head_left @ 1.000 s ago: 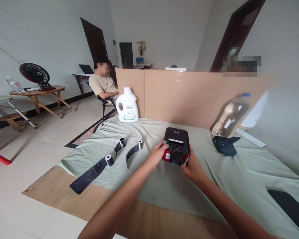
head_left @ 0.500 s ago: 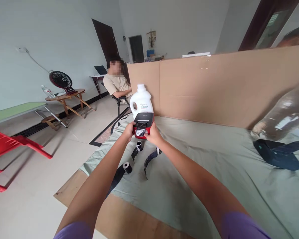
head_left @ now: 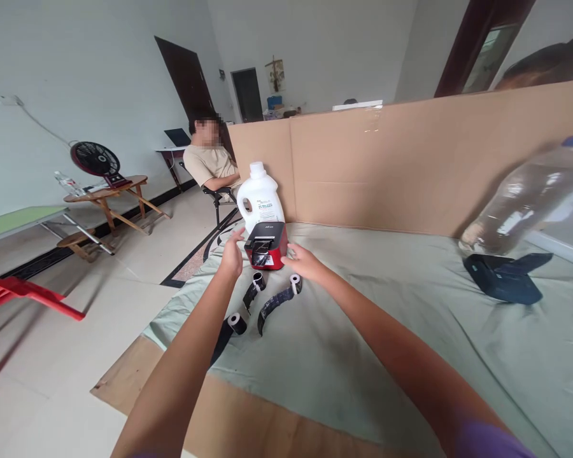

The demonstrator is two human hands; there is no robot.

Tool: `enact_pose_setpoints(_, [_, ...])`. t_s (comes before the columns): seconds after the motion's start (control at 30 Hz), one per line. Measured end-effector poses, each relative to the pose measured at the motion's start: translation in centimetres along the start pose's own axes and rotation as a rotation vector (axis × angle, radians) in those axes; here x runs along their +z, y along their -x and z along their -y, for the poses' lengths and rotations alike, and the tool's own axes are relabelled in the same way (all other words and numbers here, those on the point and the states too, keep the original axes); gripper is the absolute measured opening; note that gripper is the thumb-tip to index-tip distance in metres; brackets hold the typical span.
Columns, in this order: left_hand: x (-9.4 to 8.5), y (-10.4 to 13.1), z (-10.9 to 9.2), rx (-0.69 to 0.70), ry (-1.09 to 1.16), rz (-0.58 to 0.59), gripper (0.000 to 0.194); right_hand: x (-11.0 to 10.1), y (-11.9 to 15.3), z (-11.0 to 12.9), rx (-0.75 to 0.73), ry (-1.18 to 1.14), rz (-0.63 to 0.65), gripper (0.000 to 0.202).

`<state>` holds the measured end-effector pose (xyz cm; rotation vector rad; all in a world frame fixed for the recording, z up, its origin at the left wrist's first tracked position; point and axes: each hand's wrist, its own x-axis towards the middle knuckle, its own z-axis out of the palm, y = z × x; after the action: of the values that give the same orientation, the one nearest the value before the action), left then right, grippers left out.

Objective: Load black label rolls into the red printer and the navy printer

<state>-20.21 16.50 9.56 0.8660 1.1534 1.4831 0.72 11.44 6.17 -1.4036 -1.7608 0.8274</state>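
Observation:
A small red and black label printer [head_left: 267,245] sits on the green cloth, with black film-like material in its front slot. Directly behind it stands a white detergent jug [head_left: 265,202] with a handle and a cap. At the printer's left side is my left hand [head_left: 232,254], fingers apart and holding nothing. My right hand [head_left: 302,261] is open just off the printer's right side. In front of the printer lie several small rolls with dark unwound strips: one roll [head_left: 258,281], another [head_left: 295,284], and a nearer one [head_left: 237,323].
A cardboard panel [head_left: 363,172] stands along the back. To the right are a large clear bottle [head_left: 520,197] and a dark open device [head_left: 501,278]. A seated person [head_left: 211,162] is beyond the cloth; a fan [head_left: 97,160] stands on a wooden stool at left.
Both hands have let go of the printer and moved apart to its sides; it now rests on the cloth. The view has shifted slightly to the right.

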Motion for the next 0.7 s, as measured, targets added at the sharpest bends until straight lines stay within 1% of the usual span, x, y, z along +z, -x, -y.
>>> enact_pose_setpoints(0.03, [0.5,1.7,-0.7,0.110,0.004,0.025,0.033,-1.5,2.3,-0.9,0.002,-0.035,-0.022,0.045])
enact_pose_setpoints(0.07, [1.3,3.6,-1.0,0.229,0.000,0.077,0.037,-3.3,4.8,-2.0,-0.010,-0.035,-0.046,0.043])
enact_pose_setpoints(0.1, [2.3,5.7,-0.9,0.327,-0.022,0.156,0.040,-5.4,7.5,-3.5,-0.013,-0.003,-0.084,0.040])
enact_pose_setpoints(0.13, [3.4,8.0,-0.2,0.403,-0.067,0.259,0.041,-7.7,10.3,-5.1,0.025,0.052,-0.146,0.037])
enact_pose_setpoints(0.17, [4.7,10.4,1.0,0.457,-0.142,0.367,0.040,-10.1,13.1,-6.9,0.090,0.123,-0.220,0.033])
enact_pose_setpoints(0.2, [6.0,12.9,2.7,0.489,-0.244,0.488,0.038,-12.6,15.8,-8.6,0.167,0.189,-0.301,0.031])
enact_pose_setpoints(0.27, [8.5,17.9,6.9,0.500,-0.513,0.827,0.034,-17.4,20.7,-11.7,0.378,0.312,-0.494,0.032])
enact_pose_setpoints(0.3, [9.6,20.2,9.0,0.545,-0.641,0.955,0.034,-19.6,22.7,-13.0,0.472,0.383,-0.581,0.036])
enact_pose_setpoints(0.33, [10.5,22.3,10.9,0.607,-0.777,1.055,0.040,-21.6,24.3,-14.0,0.558,0.457,-0.673,0.042])
enact_pose_setpoints(0.37, [11.2,24.2,12.4,0.668,-0.907,1.124,0.047,-23.4,25.5,-14.7,0.639,0.520,-0.755,0.050])
enact_pose_setpoints(0.4, [11.7,25.7,13.6,0.724,-1.018,1.183,0.053,-24.9,26.1,-15.2,0.707,0.567,-0.820,0.059])
enact_pose_setpoints(0.47, [12.2,27.7,14.6,0.795,-1.177,1.272,0.059,-27.4,26.3,-16.0,0.818,0.600,-0.882,0.074])
enact_pose_setpoints(0.53, [12.1,28.6,14.5,0.815,-1.264,1.326,0.062,-29.2,25.2,-16.7,0.896,0.575,-0.858,0.081])
enact_pose_setpoints(0.6, [11.8,28.9,13.9,0.818,-1.310,1.342,0.065,-30.5,23.7,-17.6,0.944,0.550,-0.806,0.086])
enact_pose_setpoints(0.63, [11.7,28.9,13.6,0.822,-1.325,1.342,0.066,-31.0,23.0,-18.2,0.952,0.553,-0.791,0.091])
enact_pose_setpoints(0.7, [11.5,28.9,13.4,0.830,-1.340,1.342,0.066,-31.8,21.9,-19.3,0.882,0.603,-0.800,0.101])
